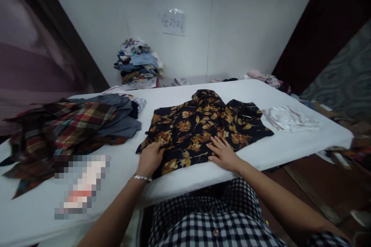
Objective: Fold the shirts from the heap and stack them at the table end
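Left hand (150,159): curled, grip unclear
Right hand (224,155): open, flat
Floral shirt (199,123): spread under both, not compactly folded
White garment (291,118): right of right hand, seemingly folded
Plaid shirt (87,119): left of left hand, unfolded

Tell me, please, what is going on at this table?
A person has both bare hands on a dark floral garment laid out on a white-covered table. The left grip rests near its near left corner; the right grip is spread flat near its front edge. A plaid garment lies among other clothes to the left, a white garment to the right.
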`<act>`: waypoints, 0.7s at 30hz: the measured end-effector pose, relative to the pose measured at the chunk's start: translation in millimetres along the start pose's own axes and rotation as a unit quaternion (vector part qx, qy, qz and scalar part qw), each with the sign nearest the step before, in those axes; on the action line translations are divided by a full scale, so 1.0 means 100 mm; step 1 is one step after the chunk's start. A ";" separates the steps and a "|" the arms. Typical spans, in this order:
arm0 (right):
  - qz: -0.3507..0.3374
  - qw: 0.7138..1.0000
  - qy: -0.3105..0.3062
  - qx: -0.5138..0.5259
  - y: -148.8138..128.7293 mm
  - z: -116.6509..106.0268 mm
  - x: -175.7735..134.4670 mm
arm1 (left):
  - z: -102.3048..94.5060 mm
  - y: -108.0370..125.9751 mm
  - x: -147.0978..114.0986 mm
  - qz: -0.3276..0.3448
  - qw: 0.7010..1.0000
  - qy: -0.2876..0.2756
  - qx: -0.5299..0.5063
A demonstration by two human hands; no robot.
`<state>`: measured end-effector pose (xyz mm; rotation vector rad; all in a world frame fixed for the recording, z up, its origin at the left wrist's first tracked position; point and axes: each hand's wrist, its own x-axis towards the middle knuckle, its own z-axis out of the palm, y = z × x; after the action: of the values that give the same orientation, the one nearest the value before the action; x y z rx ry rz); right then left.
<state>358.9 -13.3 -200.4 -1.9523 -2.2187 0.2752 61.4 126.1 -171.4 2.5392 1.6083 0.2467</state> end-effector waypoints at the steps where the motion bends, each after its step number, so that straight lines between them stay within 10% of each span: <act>1: -0.002 1.000 -0.001 0.005 0.00 -0.01 -0.02 | -0.02 -0.04 -0.02 -0.013 1.000 0.006 -0.004; 9: 0.038 0.991 0.101 0.081 0.40 -0.32 -0.11 | -0.16 -0.01 -0.08 0.056 0.987 0.149 -0.019; 15: 0.237 0.926 0.285 0.075 1.46 -0.72 -0.20 | 0.33 0.07 -0.18 0.138 0.989 0.036 0.022; 21: 0.441 0.866 0.226 0.070 2.13 -1.02 -0.14 | 0.49 -0.05 -0.14 0.120 0.991 0.033 0.045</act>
<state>590.4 2.0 -155.5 -2.4815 -0.8973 0.0614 60.9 114.6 -221.3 2.8222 1.3621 0.2889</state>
